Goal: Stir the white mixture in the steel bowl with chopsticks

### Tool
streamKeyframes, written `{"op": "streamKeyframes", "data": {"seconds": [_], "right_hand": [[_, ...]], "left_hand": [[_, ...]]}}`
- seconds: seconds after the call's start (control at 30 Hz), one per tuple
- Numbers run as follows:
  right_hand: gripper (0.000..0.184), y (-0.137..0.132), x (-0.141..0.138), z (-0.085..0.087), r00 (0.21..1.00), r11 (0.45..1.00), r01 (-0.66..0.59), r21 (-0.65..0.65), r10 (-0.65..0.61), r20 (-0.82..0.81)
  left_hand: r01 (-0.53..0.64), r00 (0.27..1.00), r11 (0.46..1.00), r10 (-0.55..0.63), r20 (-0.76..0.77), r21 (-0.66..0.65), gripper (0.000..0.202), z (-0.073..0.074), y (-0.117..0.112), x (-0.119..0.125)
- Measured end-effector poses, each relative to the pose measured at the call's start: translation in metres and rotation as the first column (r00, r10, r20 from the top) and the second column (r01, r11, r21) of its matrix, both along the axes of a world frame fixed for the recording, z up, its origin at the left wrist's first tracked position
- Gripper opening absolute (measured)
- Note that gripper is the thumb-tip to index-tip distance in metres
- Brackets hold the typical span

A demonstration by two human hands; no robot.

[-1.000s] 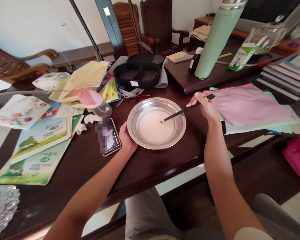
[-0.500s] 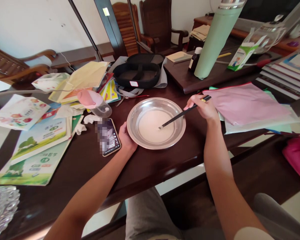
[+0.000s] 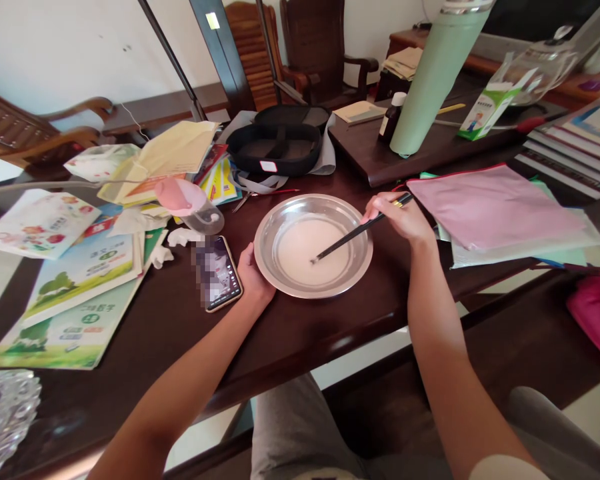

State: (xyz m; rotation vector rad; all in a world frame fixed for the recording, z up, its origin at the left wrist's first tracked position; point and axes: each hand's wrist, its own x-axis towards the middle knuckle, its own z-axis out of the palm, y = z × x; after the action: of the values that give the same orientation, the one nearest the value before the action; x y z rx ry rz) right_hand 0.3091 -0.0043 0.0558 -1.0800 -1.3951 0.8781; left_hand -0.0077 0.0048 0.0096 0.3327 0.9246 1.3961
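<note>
A round metal bowl (image 3: 310, 205) stands on the dark wooden table, with a milky white, batter-like liquid (image 3: 300, 243) in it. My left hand (image 3: 256, 283) grips the bowl at its left side; the fingers are partly hidden under the rim. In my right hand (image 3: 401, 219) is a pair of black chopsticks (image 3: 350, 235), closed together and slanting down to the left. Their tips dip into the liquid near the middle of the bowl. Just left of my left hand lies a phone (image 3: 223, 273) with its screen lit and partly blurred.
Behind the bowl sits an open black case (image 3: 275, 150). A clear cup with a pink lid (image 3: 190, 203), crumpled tissues (image 3: 183, 237) and booklets (image 3: 65, 327) lie left. To the right are a pink zip pouch (image 3: 495, 207) and a tall green flask (image 3: 433, 83) on a raised board.
The chopstick tips have shifted slightly left through the liquid, and my right hand has moved a little left with them. My left hand stays on the bowl.
</note>
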Motion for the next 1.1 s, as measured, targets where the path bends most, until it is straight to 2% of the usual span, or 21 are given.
{"op": "streamKeyframes", "data": {"seconds": [0.07, 0.23, 0.3, 0.4, 0.47, 0.67, 0.73, 0.83, 0.9, 1.1], "right_hand": [[0.052, 0.000, -0.004, 0.002, 0.999, 1.000, -0.004, 0.003, 0.004, 0.035], [0.057, -0.001, 0.006, 0.001, 0.981, 0.980, 0.192, 0.059, -0.191, -0.020], [0.058, -0.002, 0.007, 0.000, 0.988, 0.987, 0.155, 0.052, -0.153, -0.038], [0.053, -0.001, -0.001, 0.001, 1.000, 1.000, -0.005, 0.010, 0.005, 0.001], [0.050, 0.000, -0.005, 0.002, 0.999, 1.000, -0.021, 0.006, 0.021, 0.033], [0.055, -0.001, 0.008, 0.000, 0.974, 0.973, 0.226, 0.052, -0.225, -0.026], [0.058, -0.002, 0.008, 0.000, 0.982, 0.982, 0.186, 0.036, -0.184, -0.034], [0.056, -0.002, -0.002, 0.003, 1.000, 1.000, 0.010, -0.010, -0.010, 0.018], [0.054, -0.002, -0.008, 0.005, 0.998, 1.000, -0.027, -0.012, 0.028, 0.051], [0.052, -0.002, 0.006, 0.002, 0.982, 0.982, 0.186, 0.041, -0.185, -0.026]], "left_hand": [[-0.001, 1.000, 1.000, 0.001, 0.001, 0.008, 0.024, -0.001, 0.000, 0.000], [0.005, 1.000, 1.000, -0.005, -0.017, 0.010, 0.025, -0.002, 0.001, -0.001], [0.002, 1.000, 1.000, -0.002, -0.024, 0.008, 0.025, -0.002, 0.001, -0.001], [-0.003, 1.000, 1.000, 0.003, -0.030, 0.010, 0.025, -0.002, 0.001, -0.001], [-0.003, 1.000, 1.000, 0.003, -0.027, 0.015, 0.026, -0.003, 0.001, -0.001], [0.017, 0.999, 1.000, -0.016, -0.036, 0.021, 0.027, -0.005, 0.001, -0.002], [0.015, 0.999, 1.000, -0.014, -0.039, 0.019, 0.026, -0.005, 0.001, -0.002], [0.000, 1.000, 1.000, 0.000, -0.031, 0.005, 0.025, -0.002, 0.000, -0.001], [-0.013, 1.000, 1.000, 0.013, -0.021, -0.001, 0.026, -0.001, 0.000, 0.000], [0.006, 1.000, 1.000, -0.006, -0.015, 0.015, 0.026, -0.001, 0.000, 0.000]]}}
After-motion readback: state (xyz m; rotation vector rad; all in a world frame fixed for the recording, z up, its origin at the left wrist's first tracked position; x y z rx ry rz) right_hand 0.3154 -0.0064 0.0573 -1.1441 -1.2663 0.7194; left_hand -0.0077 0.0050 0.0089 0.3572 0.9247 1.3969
